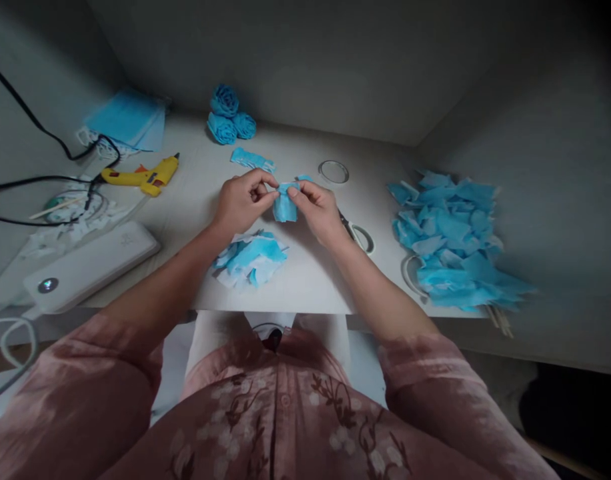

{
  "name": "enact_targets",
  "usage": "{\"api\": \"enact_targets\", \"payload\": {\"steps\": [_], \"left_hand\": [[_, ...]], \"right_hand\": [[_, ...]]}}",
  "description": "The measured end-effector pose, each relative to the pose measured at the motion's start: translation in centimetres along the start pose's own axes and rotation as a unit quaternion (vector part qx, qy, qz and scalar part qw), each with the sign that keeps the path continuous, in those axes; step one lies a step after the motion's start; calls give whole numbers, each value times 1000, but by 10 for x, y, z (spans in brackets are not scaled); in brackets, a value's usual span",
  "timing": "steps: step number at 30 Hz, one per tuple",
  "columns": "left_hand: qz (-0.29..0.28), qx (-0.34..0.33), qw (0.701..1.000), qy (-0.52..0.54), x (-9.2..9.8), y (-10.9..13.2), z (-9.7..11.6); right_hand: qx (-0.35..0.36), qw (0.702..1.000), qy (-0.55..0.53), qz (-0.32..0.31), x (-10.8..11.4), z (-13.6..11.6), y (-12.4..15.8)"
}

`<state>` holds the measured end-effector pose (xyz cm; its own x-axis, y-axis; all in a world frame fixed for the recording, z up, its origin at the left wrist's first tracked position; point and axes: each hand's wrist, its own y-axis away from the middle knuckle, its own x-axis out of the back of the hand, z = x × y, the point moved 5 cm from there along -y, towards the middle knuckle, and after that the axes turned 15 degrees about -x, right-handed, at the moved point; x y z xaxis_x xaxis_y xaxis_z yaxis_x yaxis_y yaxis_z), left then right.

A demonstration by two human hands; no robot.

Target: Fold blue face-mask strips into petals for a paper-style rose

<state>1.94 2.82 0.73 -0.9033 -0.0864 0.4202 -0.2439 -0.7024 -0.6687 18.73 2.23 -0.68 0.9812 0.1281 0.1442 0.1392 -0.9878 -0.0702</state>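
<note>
A small blue piece of material (285,208) hangs between my two hands above the middle of the table. My left hand (246,199) pinches its upper left edge between thumb and fingers. On its upper right edge, my right hand (317,208) is closed in a pinch too. Just behind the hands lies a folded blue strip (252,160). A loose pile of blue and white scraps (255,259) sits in front of my left hand. Scissors (359,237) lie partly hidden beside my right wrist.
Three blue rosettes (225,117) stand at the back. At left are blue masks (128,120), a yellow glue gun (144,177), black cables and a white power bank (93,267). A roll of tape (333,172) lies behind my right hand; a large blue heap (450,233) is at right.
</note>
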Motion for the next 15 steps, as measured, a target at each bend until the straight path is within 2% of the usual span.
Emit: {"api": "enact_targets", "payload": {"steps": [5,11,15], "left_hand": [[-1,2,1000,-6,0,0,-1],[32,-12,999,-3,7,-2,0],[21,-19,1000,3,8,-2,3]], "right_hand": [[8,1000,9,-1,3,1,-3],[4,1000,0,10,14,4,-10],[-13,1000,-19,-19,11,3,-9]]}}
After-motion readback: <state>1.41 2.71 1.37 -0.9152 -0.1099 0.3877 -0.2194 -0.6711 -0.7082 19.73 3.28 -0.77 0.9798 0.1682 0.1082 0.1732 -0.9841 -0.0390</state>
